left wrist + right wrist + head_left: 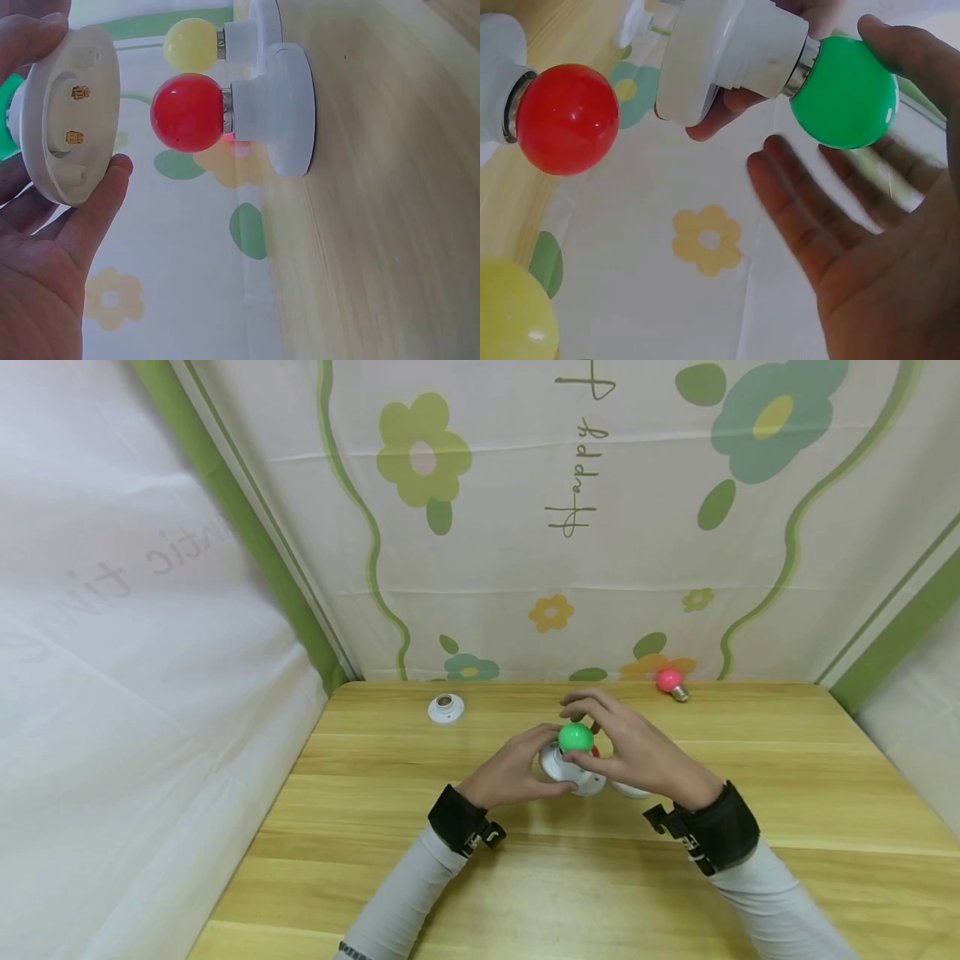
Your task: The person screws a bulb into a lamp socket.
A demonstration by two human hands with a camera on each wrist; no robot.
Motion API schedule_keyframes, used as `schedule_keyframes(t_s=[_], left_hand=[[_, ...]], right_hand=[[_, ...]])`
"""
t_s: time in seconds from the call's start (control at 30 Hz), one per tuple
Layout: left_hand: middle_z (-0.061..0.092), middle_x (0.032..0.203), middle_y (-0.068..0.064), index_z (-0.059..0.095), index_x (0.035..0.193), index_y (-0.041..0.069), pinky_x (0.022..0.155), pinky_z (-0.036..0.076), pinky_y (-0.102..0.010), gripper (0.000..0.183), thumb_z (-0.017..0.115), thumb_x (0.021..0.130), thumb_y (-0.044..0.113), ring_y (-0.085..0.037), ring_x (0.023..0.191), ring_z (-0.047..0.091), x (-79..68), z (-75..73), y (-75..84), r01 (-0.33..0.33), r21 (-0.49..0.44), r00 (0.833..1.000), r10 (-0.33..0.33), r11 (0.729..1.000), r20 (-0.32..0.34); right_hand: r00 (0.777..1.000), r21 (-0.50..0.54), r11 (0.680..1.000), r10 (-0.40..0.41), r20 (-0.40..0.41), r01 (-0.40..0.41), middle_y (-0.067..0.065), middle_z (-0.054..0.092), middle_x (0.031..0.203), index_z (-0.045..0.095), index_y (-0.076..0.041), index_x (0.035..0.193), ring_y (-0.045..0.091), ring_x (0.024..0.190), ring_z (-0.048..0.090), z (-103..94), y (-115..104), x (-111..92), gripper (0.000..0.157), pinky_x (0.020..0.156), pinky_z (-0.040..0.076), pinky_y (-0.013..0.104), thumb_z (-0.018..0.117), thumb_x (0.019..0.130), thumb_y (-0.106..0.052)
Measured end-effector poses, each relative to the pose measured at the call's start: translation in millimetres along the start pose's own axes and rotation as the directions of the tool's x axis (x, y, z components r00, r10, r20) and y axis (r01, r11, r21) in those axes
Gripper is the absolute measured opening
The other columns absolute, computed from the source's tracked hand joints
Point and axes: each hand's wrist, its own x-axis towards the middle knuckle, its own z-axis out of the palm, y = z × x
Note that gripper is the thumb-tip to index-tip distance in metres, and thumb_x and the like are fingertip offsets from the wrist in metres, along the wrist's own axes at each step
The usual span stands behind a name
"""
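My left hand (pixel 513 770) grips a white round lamp holder (pixel 105 112) by its rim, clear of the table and tilted; its underside with two brass contacts faces the left wrist camera. A green bulb (pixel 845 94) sits in this holder, its metal collar partly showing. Around the bulb is my right hand (pixel 637 750): the thumb touches the green glass, while the other fingers spread loosely apart from it. A red bulb (pixel 568 118) in its own white holder (pixel 289 109) stands just beyond, mostly hidden by the hands in the head view.
Beside the red bulb, a yellow bulb (pixel 190 45) stands in another holder. A bulbless white holder (pixel 446 708) is at the back left of the wooden table (pixel 570 893). A pink bulb (pixel 670 681) lies at the back edge, near the printed curtain (pixel 487 552).
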Motion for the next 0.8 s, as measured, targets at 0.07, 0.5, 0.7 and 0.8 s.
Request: schedule_keyframes(t_s=[0.07,0.5,0.7,0.8], left_hand=[[0.049,0.135,0.003,0.039,0.144,0.017,0.097,0.045,-0.019,0.071,0.073,0.085,0.035,-0.004,0.119,0.047,-0.1,-0.1,0.1,-0.001,0.0,1.0,0.001,1.0,-0.002],[0.051,0.134,0.002,0.04,0.143,0.016,0.099,0.044,-0.023,0.074,0.077,0.081,0.03,-0.006,0.121,0.047,-0.7,-1.9,1.8,0.028,-0.012,0.999,-0.028,1.0,-0.035],[0.051,0.133,0.004,0.04,0.143,0.017,0.098,0.045,-0.023,0.073,0.077,0.081,0.028,-0.005,0.12,0.047,-0.6,-1.9,1.5,0.014,-0.016,0.999,-0.015,1.0,-0.039],[0.051,0.132,0.004,0.042,0.142,0.016,0.098,0.045,-0.022,0.071,0.077,0.081,0.026,-0.005,0.119,0.048,-0.7,-1.4,1.5,0.009,-0.013,0.999,-0.009,1.0,-0.04]], right_hand=[[0.999,0.019,0.999,-0.038,0.002,0.038,0.0,0.051,0.13,0.058,-0.015,0.122,0.015,0.113,0.052,-0.1,-0.4,0.3,0.042,0.085,0.054,0.037,0.072,0.087,-0.034],[0.994,0.104,0.989,-0.109,0.027,0.106,0.0,0.054,0.127,0.059,-0.015,0.126,0.016,0.118,0.049,-5.3,-0.5,-1.1,0.048,0.091,0.051,0.042,0.063,0.082,0.002],[0.995,0.079,0.992,-0.099,0.018,0.097,-0.001,0.055,0.126,0.06,-0.014,0.126,0.015,0.115,0.051,-6.5,-0.6,-1.3,0.045,0.088,0.053,0.041,0.067,0.083,-0.004],[0.997,0.067,0.995,-0.077,0.015,0.076,-0.001,0.056,0.124,0.06,-0.014,0.126,0.013,0.111,0.053,-6.8,-0.3,-2.0,0.043,0.084,0.055,0.039,0.072,0.085,-0.013]])
